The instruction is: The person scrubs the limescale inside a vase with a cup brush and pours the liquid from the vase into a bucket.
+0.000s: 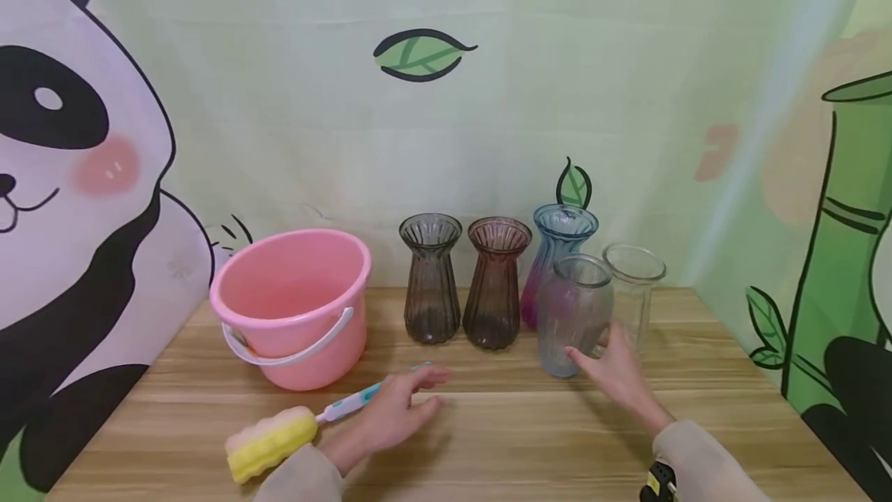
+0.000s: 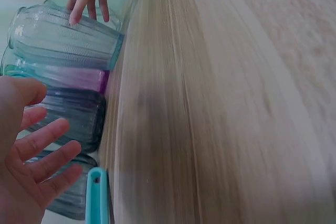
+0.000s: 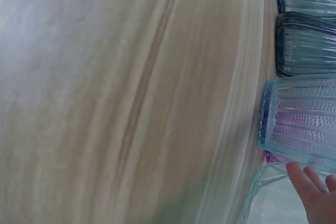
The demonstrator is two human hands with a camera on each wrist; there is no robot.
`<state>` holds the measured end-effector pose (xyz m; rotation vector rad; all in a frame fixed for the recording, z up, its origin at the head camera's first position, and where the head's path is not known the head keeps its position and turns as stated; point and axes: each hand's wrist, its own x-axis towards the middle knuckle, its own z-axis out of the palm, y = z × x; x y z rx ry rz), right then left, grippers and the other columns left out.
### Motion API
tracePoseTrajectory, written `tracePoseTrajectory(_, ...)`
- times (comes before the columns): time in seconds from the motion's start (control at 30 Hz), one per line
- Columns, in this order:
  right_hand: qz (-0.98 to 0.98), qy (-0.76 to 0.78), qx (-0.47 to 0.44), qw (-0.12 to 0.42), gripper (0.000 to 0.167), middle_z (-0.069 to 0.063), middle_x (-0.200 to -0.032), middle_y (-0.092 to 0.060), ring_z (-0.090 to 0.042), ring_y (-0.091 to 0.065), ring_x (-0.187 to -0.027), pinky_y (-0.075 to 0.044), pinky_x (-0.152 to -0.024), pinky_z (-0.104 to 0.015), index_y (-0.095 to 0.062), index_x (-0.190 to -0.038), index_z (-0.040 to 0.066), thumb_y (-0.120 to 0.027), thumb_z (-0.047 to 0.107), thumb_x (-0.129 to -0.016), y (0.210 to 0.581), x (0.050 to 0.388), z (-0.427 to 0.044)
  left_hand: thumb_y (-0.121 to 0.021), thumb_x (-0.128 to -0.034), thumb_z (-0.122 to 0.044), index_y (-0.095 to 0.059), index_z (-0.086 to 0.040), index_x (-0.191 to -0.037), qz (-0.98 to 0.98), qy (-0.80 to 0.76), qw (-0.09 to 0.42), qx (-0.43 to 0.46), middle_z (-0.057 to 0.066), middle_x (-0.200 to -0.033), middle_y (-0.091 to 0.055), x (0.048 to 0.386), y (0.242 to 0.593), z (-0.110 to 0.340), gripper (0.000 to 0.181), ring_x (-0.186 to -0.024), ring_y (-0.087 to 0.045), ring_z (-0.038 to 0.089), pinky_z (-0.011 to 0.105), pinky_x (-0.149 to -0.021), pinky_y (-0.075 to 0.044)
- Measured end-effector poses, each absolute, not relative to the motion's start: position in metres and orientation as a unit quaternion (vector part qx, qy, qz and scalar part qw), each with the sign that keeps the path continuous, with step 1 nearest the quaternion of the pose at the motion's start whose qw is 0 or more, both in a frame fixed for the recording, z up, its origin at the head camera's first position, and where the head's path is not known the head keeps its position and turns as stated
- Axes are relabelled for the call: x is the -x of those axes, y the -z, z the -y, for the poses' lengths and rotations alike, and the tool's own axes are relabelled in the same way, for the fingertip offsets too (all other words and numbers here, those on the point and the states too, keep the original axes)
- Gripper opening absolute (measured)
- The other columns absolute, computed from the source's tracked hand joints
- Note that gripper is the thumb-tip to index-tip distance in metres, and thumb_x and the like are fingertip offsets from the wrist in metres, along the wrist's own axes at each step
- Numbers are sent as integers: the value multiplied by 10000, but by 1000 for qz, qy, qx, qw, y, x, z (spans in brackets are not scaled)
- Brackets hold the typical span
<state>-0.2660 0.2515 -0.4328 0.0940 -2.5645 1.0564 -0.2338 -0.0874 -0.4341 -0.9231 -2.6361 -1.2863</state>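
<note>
A pale bluish ribbed glass vase (image 1: 566, 308) stands on the wooden table, in front of the other vases. My right hand (image 1: 619, 374) is at its lower right side, thumb and fingers spread; in the right wrist view the fingertips (image 3: 295, 174) lie by the vase's edge, and contact is hard to tell. My left hand (image 1: 396, 413) hovers palm inward, with fingers apart and nothing held. Below it lies a sponge brush with a yellow-and-pink head (image 1: 273, 440) and a blue-and-white handle (image 1: 351, 403). In the left wrist view the handle's turquoise end (image 2: 96, 195) shows beside that hand.
Behind stand a grey vase (image 1: 431, 285), a brownish vase (image 1: 493, 289) and a blue-to-purple vase (image 1: 566, 221), partly hidden. A clear glass vase (image 1: 637, 263) is behind my right hand. A pink bucket (image 1: 317, 359) with a white handle stands left. A printed cloth (image 1: 502, 115) hangs behind.
</note>
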Motion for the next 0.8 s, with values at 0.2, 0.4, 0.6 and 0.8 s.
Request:
tracePoseTrajectory(0.2, 906, -363, -31, 216, 715, -287, -1176, -420, -433, -552, -974, -464, -819, -499, -327, -1275, -107, -725, 205, -769, 432, 267, -257, -595, -872, -145, -571, -109, -1190, 862, 409, 39, 297, 95, -1169, -627, 234, 432, 92, 322, -1079, -592, 183, 414, -927, -454)
tracePoseTrajectory(0.4, 899, -369, -22, 235, 728, -273, -1171, -415, -439, -558, -978, -488, -802, -493, -288, -1305, -93, -709, 206, -791, 438, 258, -260, -592, -871, -186, -579, -131, -1193, 882, 365, 57, 294, 30, -1182, -627, 232, 430, 93, 327, -1084, -588, 158, 390, -925, -454)
tracePoseTrajectory(0.6, 904, -313, -32, 291, 336, -133, -925, -520, -284, -574, -833, -474, -715, -407, -499, -981, -16, -708, 152, -778, 440, 246, -255, -590, -874, -217, -578, -145, -1201, 895, 327, 60, 299, 24, -1202, -616, 232, 428, 98, 336, -1114, -568, 180, 404, -931, -447)
tracePoseTrajectory(0.8, 916, -260, -87, 294, 168, -28, -806, -593, -160, -593, -731, -497, -637, -310, -589, -857, 77, -712, 148, -767, 434, 237, -242, -610, -852, -217, -579, -146, -1202, 902, 281, 84, 315, 42, -1182, -626, 236, 422, 99, 358, -1093, -581, 207, 398, -900, -470)
